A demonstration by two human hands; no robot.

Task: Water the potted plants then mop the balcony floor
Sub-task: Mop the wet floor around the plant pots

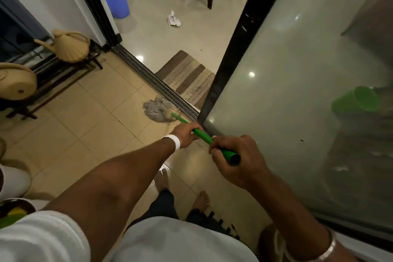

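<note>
Head view, single entry. Mop: its grey string head is lying on the balcony floor, ahead of you and slightly to your left, just beside the sliding door track. Green handle: it is running in a straight slant from that head back toward you and to your right, ending in a dark top. Left hand: you are wrapping its fingers round the handle lower down, so it is sitting nearer the mop head. Right hand: you are curling it tight round the top end, close to the glass door. Judgement: the mopping part is under way, and the next stroke is turning on that slant, since the head is lying forward-left of both hands, with the track and a striped mat hemming its far side. Watering can: it is standing on a rack at your far left, well apart from both hands.
</note>
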